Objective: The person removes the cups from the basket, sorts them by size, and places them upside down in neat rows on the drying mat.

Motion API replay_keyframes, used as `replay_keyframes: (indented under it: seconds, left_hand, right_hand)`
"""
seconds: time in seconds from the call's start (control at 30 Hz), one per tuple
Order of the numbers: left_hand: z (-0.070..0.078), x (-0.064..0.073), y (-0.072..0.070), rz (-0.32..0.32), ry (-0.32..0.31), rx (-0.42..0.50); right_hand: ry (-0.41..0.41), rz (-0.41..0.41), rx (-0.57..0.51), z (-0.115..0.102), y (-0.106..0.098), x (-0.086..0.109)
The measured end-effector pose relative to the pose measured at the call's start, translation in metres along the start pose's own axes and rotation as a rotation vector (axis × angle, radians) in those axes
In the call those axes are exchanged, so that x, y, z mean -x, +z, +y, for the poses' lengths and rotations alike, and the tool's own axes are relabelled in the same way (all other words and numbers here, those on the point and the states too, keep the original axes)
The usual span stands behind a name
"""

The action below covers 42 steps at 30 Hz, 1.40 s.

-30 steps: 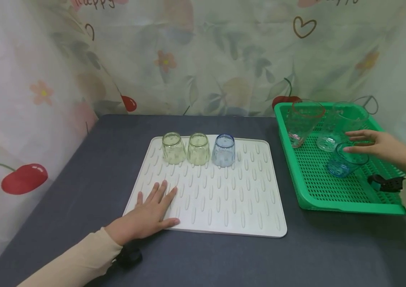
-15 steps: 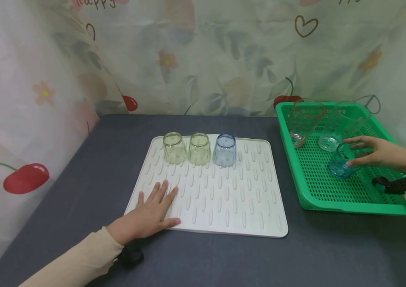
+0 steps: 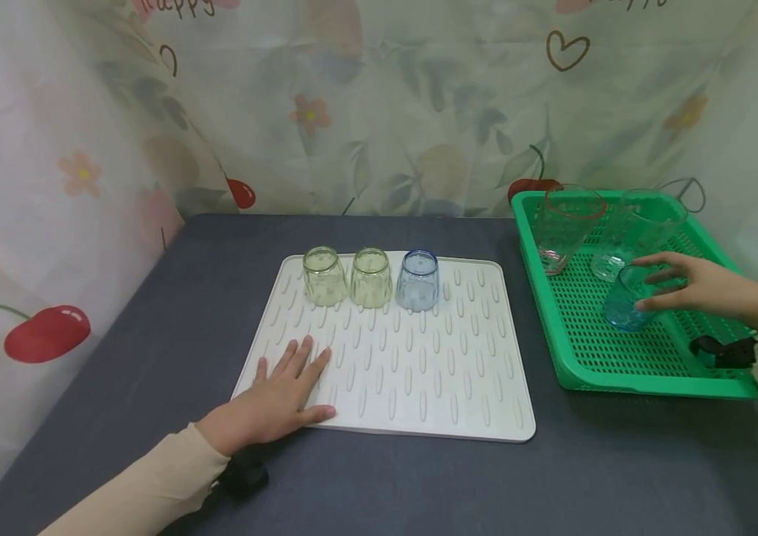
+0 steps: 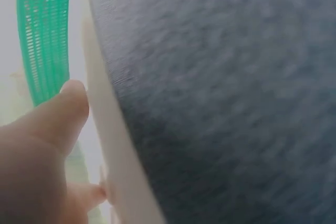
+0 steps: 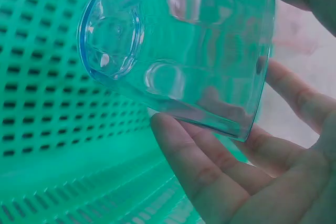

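In the head view my left hand [image 3: 272, 406] lies with spread fingers on the front left part of a white ridged drying mat [image 3: 432, 372]. At the mat's back edge, two green-tinted glasses [image 3: 324, 279] and a blue-rimmed glass [image 3: 418, 283] stand upside down in a row. My right hand [image 3: 707, 290] reaches into the green basket and holds a clear blue glass [image 3: 625, 307] near its rim. The right wrist view shows that glass [image 5: 194, 61] between the thumb and the curled fingers [image 5: 194, 166], its base toward the basket's mesh.
The green basket [image 3: 573, 376] sits at the table's right. Behind the right hand it holds a tall red-rimmed glass [image 3: 563, 231] and a clear glass mug [image 3: 640, 223]. A patterned cloth [image 3: 379, 112] hangs behind the dark table [image 3: 379, 491].
My right hand has come down onto the blue glass, its thumb and fingers closing round it. The glass has shifted slightly left and stands more upright. The left hand stays on the mat.
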<state>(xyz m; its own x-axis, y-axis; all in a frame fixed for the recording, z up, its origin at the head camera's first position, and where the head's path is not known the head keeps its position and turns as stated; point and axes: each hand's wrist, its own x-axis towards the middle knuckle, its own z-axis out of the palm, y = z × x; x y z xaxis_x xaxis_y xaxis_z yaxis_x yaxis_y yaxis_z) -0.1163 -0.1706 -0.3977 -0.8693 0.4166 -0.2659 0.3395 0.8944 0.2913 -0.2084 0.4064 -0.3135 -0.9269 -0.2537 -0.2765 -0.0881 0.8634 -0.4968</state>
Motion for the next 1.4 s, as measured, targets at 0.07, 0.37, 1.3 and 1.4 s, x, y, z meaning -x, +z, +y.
replay_keyframes:
  seconds: [0.07,0.37,1.3,1.4]
  left_hand:
    - [-0.001,0.001,-0.003,-0.013,-0.002,0.020]
    - [-0.003,0.005,-0.033,-0.014,0.046,0.190]
    - [0.072,0.015,-0.053,0.619,0.373,0.638]
    - [0.084,0.013,-0.049,0.613,0.423,0.670]
  right_hand:
    - [-0.013,0.015,-0.010,-0.007,0.000,0.001]
    - [-0.101,0.153,-0.008,-0.047,-0.004,0.015]
    - [-0.531,0.296,-0.251,-0.196,0.083,0.039]
    - [-0.528,0.267,-0.256,-0.203,0.094,0.039]
